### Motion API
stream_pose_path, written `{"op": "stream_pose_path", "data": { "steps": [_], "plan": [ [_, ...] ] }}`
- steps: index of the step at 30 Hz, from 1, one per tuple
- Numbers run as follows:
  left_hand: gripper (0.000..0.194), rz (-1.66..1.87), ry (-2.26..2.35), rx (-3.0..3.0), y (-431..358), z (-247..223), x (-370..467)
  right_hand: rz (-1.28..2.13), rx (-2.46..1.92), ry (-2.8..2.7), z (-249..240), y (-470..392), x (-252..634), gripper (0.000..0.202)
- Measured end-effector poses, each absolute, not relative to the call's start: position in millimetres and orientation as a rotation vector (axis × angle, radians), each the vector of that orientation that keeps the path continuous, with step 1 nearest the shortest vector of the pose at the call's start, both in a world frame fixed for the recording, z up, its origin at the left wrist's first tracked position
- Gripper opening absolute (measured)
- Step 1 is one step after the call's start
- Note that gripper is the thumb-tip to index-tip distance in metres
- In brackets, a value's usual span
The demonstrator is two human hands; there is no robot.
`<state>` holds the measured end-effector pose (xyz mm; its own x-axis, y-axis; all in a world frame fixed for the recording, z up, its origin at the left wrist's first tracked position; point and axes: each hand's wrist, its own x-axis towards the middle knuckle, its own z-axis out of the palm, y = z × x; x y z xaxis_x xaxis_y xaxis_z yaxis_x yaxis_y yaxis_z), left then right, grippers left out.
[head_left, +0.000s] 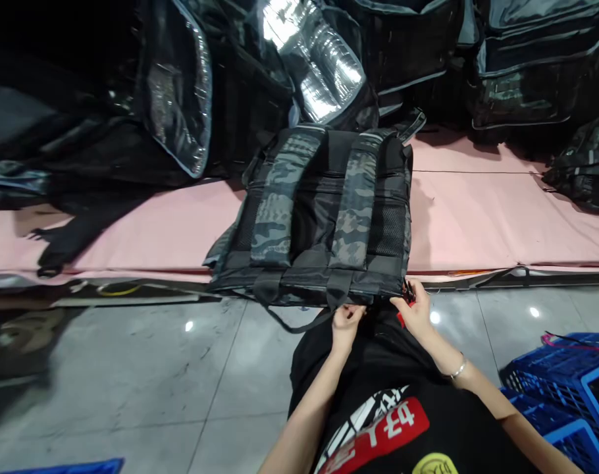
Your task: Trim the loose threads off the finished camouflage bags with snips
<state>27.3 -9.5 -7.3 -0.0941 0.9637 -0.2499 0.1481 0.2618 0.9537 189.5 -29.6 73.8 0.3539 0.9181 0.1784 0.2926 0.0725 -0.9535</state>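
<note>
Head view, looking down over my chest. A camouflage backpack (324, 217) lies flat, straps upward, on a pink mat (477, 217), its lower edge overhanging the mat's near edge at about the middle. Two camouflage shoulder straps (280, 197) run from its far edge to its near edge, side by side; a black mesh pocket (389, 230) sits along its right side. My left hand (347, 322) is closed, fingers pinched on the black webbing at the backpack's near edge, just below the right-hand strap. My right hand (415, 309) is curled at the backpack's near right corner, closed around a small red tool (407, 299), mostly hidden by the fingers; what kind of tool I cannot tell. A bracelet (459, 368) circles my right wrist. Beyond the mat's far edge, more black bags (526, 72) are piled, one showing a silver foil lining (314, 59). A blue plastic crate (571, 388) stands on the grey tiled floor (156, 382) at my right.
</note>
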Motion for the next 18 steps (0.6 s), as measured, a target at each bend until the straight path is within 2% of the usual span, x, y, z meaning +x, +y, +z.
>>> {"op": "stream_pose_path", "data": {
  "steps": [9,14,18],
  "plan": [
    [0.024,0.931,1.24,0.857,-27,17,58,0.672,-1.445,-1.219,64,-30,191,0.019],
    [0.038,0.735,0.955,0.889,-33,72,65,0.685,-1.476,-1.16,70,-28,194,0.018],
    [0.04,0.754,0.774,0.948,-26,123,62,0.732,-1.447,-1.149,71,-24,195,0.015]
  ]
}}
